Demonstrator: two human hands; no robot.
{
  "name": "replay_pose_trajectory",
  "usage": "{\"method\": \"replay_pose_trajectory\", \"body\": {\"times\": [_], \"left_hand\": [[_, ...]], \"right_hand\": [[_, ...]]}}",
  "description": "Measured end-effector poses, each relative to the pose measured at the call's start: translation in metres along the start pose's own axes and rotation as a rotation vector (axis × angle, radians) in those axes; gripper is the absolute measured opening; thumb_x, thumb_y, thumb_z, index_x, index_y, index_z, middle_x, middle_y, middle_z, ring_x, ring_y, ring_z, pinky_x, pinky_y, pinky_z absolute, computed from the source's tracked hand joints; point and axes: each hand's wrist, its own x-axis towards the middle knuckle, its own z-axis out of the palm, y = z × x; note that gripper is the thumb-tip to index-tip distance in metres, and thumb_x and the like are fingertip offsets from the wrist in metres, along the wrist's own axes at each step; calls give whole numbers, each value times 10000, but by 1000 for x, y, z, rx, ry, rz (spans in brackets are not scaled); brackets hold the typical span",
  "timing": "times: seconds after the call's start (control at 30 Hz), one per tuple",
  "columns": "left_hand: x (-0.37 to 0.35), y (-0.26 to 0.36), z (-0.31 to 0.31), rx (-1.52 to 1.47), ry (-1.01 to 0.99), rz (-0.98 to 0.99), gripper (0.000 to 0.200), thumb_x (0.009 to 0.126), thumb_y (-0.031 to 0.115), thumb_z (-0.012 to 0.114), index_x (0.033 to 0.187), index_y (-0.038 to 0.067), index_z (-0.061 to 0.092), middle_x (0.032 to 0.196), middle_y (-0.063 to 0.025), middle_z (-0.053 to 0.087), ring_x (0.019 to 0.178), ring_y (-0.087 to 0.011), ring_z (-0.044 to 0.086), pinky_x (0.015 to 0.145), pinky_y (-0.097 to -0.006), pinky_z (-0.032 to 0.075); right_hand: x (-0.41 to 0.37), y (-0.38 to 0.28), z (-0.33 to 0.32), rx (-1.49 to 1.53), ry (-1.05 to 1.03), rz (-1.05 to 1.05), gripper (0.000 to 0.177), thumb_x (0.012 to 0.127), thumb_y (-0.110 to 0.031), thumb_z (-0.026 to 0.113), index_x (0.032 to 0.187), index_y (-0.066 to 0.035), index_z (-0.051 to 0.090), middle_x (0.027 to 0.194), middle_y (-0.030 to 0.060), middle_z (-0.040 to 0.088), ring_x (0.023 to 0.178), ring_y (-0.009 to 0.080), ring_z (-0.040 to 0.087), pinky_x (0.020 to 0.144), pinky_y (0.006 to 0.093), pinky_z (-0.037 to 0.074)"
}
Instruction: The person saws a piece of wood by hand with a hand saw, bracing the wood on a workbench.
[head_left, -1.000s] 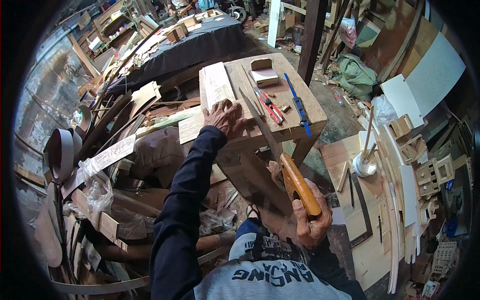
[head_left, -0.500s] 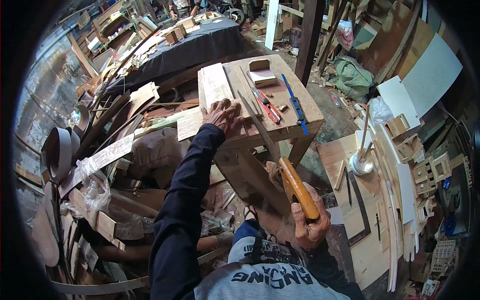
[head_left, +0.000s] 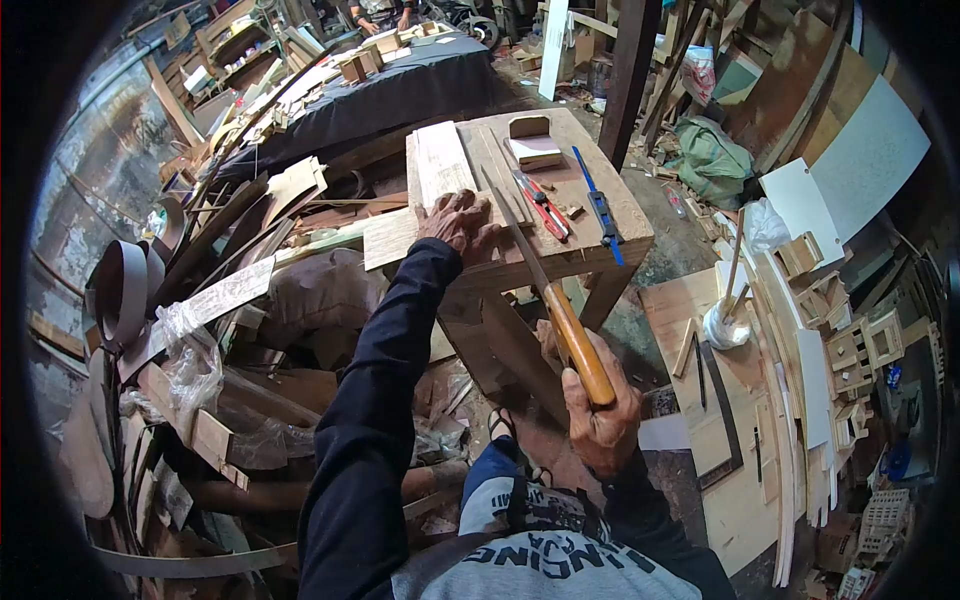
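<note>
My right hand (head_left: 605,415) is closed around the orange wooden handle of a handsaw (head_left: 580,345). The saw's long blade runs up and away over the front edge of a small wooden worktable (head_left: 625,225). Left of the blade, my left hand (head_left: 460,222) presses down on pale wooden boards (head_left: 443,160), fingers spread over them. One flat board (head_left: 388,238) juts past the table's left side. Beyond the blade lie a red utility knife (head_left: 545,207), a blue bar-shaped tool (head_left: 600,208) and a small wooden block with a raised back (head_left: 534,143).
Scrap wood and plastic wrap (head_left: 190,370) crowd the left. A plywood sheet (head_left: 690,290) on the right carries a white tub (head_left: 727,325) with sticks. Behind, a dark-covered table (head_left: 400,90) holds wood pieces, with another person's hands (head_left: 370,25) near it. A dark post (head_left: 630,85) stands behind the worktable.
My right hand and the saw have moved slightly up and left, pushing the blade further along the worktable's edge. The view has shifted a little; my left hand stays on the boards.
</note>
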Motion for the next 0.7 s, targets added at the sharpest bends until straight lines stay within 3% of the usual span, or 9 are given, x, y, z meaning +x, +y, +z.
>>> {"method": "replay_pose_trajectory", "body": {"times": [0.07,0.27,0.37,0.47,0.6,0.7], "left_hand": [[-3,4,-4,-17,-24,-20,527,938,557,538,1349,233,597,1486,-98,464,1413,-330,369,1078,-735,234],[-7,29,-32,-1,-106,-96,533,945,552,533,1357,221,601,1496,-90,461,1425,-320,355,1121,-704,214],[-6,23,-25,-33,-80,-89,533,943,547,540,1359,219,600,1489,-90,467,1425,-317,353,1133,-687,208],[-5,24,-26,-39,-62,-74,530,938,541,551,1359,223,604,1473,-89,479,1412,-316,366,1134,-665,220],[-5,19,-26,-20,-55,-35,534,926,538,569,1352,219,613,1455,-85,492,1384,-317,391,1125,-628,251],[-5,17,-27,-37,-48,-26,528,919,531,578,1341,216,623,1459,-81,490,1381,-316,391,1125,-609,257]], "right_hand": [[2,4,1,5,-62,51,466,942,-120,620,1365,39,504,1261,287,615,1109,439,643,886,427,558],[-14,3,-11,-26,-80,-14,485,943,-127,620,1385,28,494,1255,283,619,1105,431,647,874,415,561],[-22,-6,-15,-6,-32,40,408,944,-159,609,1302,31,568,1061,260,682,914,353,718,788,387,558],[-23,-6,-19,-19,-105,77,493,937,-130,623,1389,19,496,1197,279,647,1042,434,673,850,412,567],[-20,-3,-11,41,-139,184,520,928,-130,625,1404,21,481,1239,281,628,1059,428,670,865,408,563],[-6,4,3,12,-117,143,538,923,-121,620,1416,25,465,1266,283,613,1078,425,663,882,408,560]]}}
